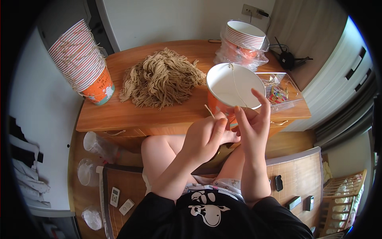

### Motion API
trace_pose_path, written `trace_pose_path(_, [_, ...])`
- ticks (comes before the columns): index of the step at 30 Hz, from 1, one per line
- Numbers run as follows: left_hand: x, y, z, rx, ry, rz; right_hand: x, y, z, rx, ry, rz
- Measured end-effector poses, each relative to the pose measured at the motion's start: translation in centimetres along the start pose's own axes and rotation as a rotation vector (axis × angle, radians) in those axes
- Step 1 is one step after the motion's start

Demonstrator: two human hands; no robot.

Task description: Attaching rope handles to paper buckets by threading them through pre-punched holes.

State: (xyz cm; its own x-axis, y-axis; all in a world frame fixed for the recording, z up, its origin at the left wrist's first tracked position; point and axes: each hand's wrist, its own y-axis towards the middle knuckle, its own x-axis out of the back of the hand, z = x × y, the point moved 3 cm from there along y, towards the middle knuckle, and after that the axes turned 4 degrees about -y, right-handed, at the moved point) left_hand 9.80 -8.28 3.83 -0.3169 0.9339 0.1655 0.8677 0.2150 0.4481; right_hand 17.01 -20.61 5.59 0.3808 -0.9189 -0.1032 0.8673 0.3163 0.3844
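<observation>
A white-lined paper bucket (218, 84) with an orange outside stands at the front edge of the wooden table. A thin tan cord (234, 79) runs from its far rim across the opening to my hands. My left hand (210, 129) is closed on the cord just in front of the bucket, and a short cord end sticks up beside its fingers. Close by, my right hand (251, 121) pinches the cord between thumb and fingertips, with one finger raised. My fingers partly hide the cord between the hands and the bucket's lower front.
A heap of tan cords (161, 77) lies mid-table. A tall stack of striped buckets (81, 59) with cord handles leans at the left. Wrapped buckets (244, 40) stand at the back right, near a clear box (292, 89) of colourful small pieces and a black router (286, 59).
</observation>
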Motion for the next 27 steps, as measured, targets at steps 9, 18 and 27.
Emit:
trace_pose_path(9, [-3.6,1.1,0.7,-0.054,0.081,0.115,8.1,1.7,-1.7,0.049,-0.234,-0.144])
trace_pose_path(18, [-6.0,1.8,2.7,-0.025,0.03,0.16,8.5,2.9,-1.5,0.443,-0.886,-0.017])
trace_pose_path(27, [-1.9,0.8,1.5,-0.026,0.163,-0.074,2.4,0.8,1.2,0.645,-0.884,0.159])
